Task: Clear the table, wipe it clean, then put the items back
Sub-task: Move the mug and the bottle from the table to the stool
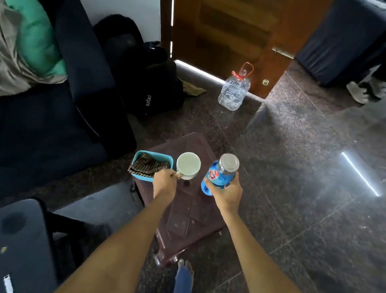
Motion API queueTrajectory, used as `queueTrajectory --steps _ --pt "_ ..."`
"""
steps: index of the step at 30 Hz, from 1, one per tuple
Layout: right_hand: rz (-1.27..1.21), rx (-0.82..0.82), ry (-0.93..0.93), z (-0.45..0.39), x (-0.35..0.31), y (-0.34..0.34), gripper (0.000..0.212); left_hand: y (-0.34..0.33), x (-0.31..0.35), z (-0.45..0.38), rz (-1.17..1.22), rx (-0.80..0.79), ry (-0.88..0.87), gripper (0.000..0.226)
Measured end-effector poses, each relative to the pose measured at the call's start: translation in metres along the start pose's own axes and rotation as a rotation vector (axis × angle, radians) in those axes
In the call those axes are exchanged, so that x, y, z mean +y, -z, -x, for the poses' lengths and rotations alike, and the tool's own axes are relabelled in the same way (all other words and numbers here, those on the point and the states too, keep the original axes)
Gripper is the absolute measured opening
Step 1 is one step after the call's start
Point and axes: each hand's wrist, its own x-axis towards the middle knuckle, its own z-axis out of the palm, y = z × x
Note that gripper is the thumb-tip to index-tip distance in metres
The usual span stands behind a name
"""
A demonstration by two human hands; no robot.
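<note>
The pale round ceramic cup stands mid-tabletop on the small dark-brown plastic table, its handle pinched by the left hand. The upright blue plastic bottle with silver cap sits inside the right hand's closed grip. Left of the cup, nearer the left hand: a teal rectangular tub holding a striped cloth.

The cup's handle is hidden by the left hand. The right hand covers the blue bottle's lower side; its label is too blurred to read. The sofa is cut off at the frame's left edge. At upper right, a person shows only legs and shoes.
</note>
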Motion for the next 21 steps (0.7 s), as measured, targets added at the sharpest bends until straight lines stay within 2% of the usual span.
queueTrajectory --steps 5,11,21 --pt "0.005 -0.103 0.078 -0.063 0.006 -0.005 0.064 -0.034 0.035 -0.058 -0.059 0.054 0.058 0.026" --pt "0.027 -0.182 0.157 -0.111 0.018 -0.013 0.070 -0.057 0.048 -0.111 -0.093 0.065 0.121 0.025" --pt "0.049 -0.233 0.163 -0.126 0.036 -0.030 0.071 -0.083 0.040 -0.138 -0.060 0.072 0.174 0.023"
